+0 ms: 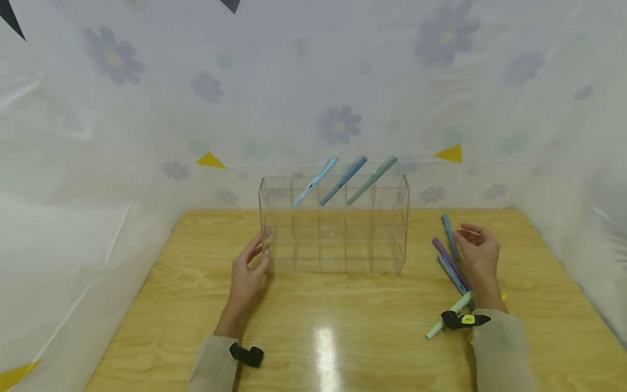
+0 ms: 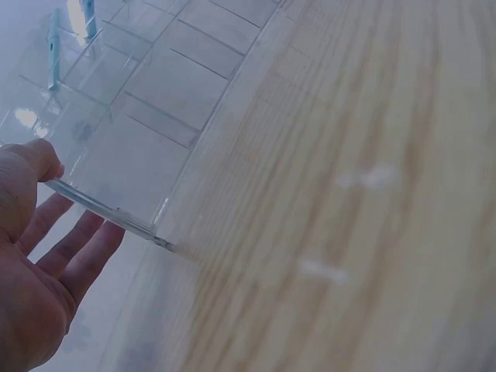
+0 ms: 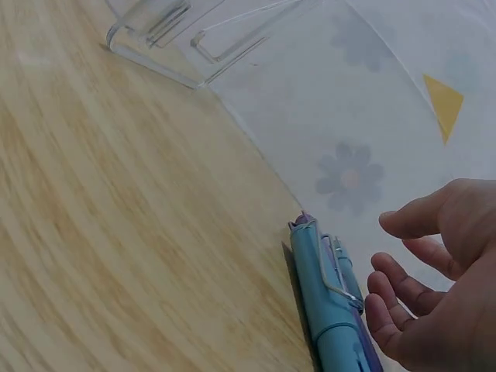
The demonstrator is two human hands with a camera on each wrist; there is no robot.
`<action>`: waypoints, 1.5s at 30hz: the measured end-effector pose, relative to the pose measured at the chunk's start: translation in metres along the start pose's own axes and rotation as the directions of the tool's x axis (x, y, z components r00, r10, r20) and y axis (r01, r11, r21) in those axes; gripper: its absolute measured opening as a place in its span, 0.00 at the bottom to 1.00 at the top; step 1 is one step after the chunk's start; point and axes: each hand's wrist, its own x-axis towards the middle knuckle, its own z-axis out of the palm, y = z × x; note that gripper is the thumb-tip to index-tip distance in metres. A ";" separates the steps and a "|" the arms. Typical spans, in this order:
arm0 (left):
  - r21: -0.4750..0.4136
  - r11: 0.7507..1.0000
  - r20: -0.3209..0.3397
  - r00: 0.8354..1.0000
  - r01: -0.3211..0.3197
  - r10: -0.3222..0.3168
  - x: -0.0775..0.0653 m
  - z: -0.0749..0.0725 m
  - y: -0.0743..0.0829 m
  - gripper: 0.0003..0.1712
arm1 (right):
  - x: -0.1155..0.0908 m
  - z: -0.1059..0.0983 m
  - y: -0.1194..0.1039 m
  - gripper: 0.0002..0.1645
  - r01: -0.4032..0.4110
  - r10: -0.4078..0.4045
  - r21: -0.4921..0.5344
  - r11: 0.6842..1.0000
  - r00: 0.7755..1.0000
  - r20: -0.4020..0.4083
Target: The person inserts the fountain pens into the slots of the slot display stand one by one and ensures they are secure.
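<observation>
A clear plastic pen rack (image 1: 333,234) stands on the wooden table. Three pens lean in its top tier: a light blue pen (image 1: 315,181), a darker blue pen (image 1: 344,181) and a green pen (image 1: 372,180). At the rack's left side, my left hand (image 1: 249,269) grips the edge panel, thumb in front and fingers behind. My right hand (image 1: 480,253) hovers beside the loose pens, its fingers loosely bent around nothing. Nearest to it lie a blue pen (image 1: 450,237) and a purple pen (image 1: 444,252). A grey-blue pen (image 3: 325,310) and a pale green pen (image 1: 436,328) lie closer to me.
A small yellow thing (image 1: 504,297) shows beside the right wrist, mostly hidden. Flowered white sheeting (image 1: 303,81) walls the table in at the back and sides. Yellow triangles (image 1: 449,153) mark the sheeting.
</observation>
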 end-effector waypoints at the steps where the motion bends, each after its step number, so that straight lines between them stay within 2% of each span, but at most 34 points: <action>1: -0.002 1.000 -0.004 1.000 0.000 0.000 0.000 0.000 0.000 0.29 | 0.001 0.000 0.003 0.14 0.006 -0.006 -0.047 0.999 1.000 0.002; 4: -0.005 1.000 -0.003 1.000 0.001 -0.001 0.000 -0.001 0.000 0.29 | 0.002 0.000 0.009 0.20 0.008 -0.006 -0.183 0.983 1.000 0.009; 7: -0.001 1.000 0.006 1.000 0.003 -0.003 -0.001 -0.001 0.001 0.29 | 0.002 -0.001 0.015 0.26 0.008 -0.006 -0.268 0.963 1.000 0.009; 10: 0.001 1.000 0.014 1.000 0.004 -0.004 -0.001 0.000 0.001 0.30 | 0.001 -0.002 0.018 0.28 0.012 -0.006 -0.329 0.944 1.000 0.019; 19: -0.001 1.000 0.011 1.000 0.013 -0.013 -0.004 0.000 0.000 0.30 | -0.002 -0.003 0.020 0.28 0.042 -0.024 -0.407 0.912 0.999 0.048; 25: 0.010 1.000 0.010 1.000 0.015 -0.015 -0.002 0.000 0.000 0.30 | 0.000 -0.003 0.018 0.28 0.026 -0.010 -0.447 0.894 0.999 0.038; 35: 0.016 1.000 0.016 1.000 0.004 -0.005 0.000 0.000 0.004 0.29 | 0.001 -0.006 0.015 0.25 -0.039 0.035 -0.417 0.908 0.999 -0.016; 45: 0.028 0.999 -0.003 1.000 0.019 -0.019 0.002 0.000 0.003 0.29 | 0.004 -0.005 -0.001 0.28 -0.059 0.066 -0.180 0.982 0.997 0.035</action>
